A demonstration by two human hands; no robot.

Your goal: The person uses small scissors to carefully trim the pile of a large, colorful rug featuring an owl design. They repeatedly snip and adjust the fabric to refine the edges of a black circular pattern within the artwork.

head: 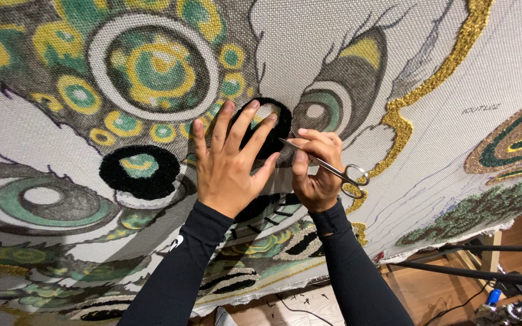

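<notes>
Two bare hands trim a tufted rug stretched on a frame, seen from the worker's own head.

The left hand (232,166) lies flat on the printed rug cloth (333,36), fingers spread wide and holding nothing, its fingertips resting on a black tufted ring (282,124) near the middle of the scene. Just to its right, the right hand (316,172) is closed around small metal scissors (327,166), whose points reach left to that ring while the loop handles stick out to the right. A gold tufted line (421,90) curves away on the far right. Trimming well here likely means keeping the blades flat to the pile, taking small snips, and keeping the left fingertips clear of the points.
</notes>
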